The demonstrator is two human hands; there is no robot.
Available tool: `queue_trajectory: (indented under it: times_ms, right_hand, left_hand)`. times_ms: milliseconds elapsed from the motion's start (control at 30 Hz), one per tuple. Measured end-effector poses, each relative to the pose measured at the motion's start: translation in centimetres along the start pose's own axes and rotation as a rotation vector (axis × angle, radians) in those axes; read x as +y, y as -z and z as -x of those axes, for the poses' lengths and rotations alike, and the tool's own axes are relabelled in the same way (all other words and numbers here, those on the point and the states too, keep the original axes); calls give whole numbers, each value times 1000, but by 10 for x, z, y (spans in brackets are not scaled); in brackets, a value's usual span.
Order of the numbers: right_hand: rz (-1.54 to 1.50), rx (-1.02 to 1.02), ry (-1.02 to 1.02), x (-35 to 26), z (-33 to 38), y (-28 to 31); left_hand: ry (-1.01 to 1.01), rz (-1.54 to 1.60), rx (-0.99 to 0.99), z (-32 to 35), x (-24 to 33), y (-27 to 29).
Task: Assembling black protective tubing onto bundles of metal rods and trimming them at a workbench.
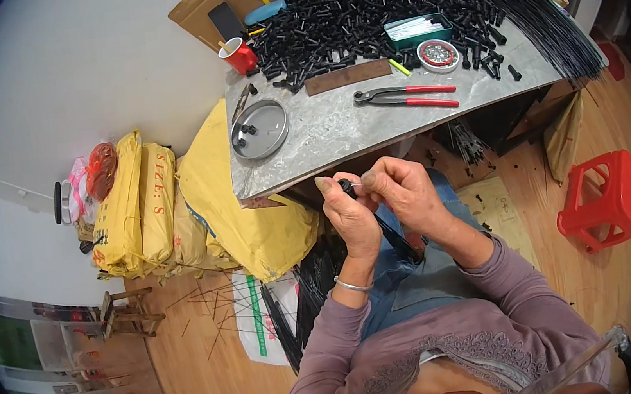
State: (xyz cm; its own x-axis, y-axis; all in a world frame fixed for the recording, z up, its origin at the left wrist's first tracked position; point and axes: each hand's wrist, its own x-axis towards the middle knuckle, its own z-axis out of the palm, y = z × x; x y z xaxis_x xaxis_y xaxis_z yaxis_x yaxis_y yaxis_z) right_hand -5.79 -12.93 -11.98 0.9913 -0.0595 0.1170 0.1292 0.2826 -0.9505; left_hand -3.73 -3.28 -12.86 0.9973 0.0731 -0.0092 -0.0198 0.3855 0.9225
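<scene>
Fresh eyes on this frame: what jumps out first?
The heap of small black tubes covering the back of the metal table, with red-handled pincers lying in front of it. At the table's near edge, the left hand and right hand pinch one small black piece between them. Yellow sacks are stacked on the floor to the left; a red stool stands on the right.
</scene>
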Motion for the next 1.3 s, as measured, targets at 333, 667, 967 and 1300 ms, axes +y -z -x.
queue_trajectory:
  times_ms: [333, 667, 967, 1300]
  right_hand:
    - [940, 148, 722, -13, -13, -2]
    - [-85, -432, -241, 4, -21, 29]
    - [1363, 260, 532, 0, -93, 125]
    - [1309, 103, 651, 20, -116, 157]
  left_hand:
    - [-110, -105, -44, -5, -14, 9]
    - [45, 50, -21, 7, -7, 9]
    - [-94, -85, -142, 0, -14, 10]
    - [13, -90, -144, -9, -12, 12]
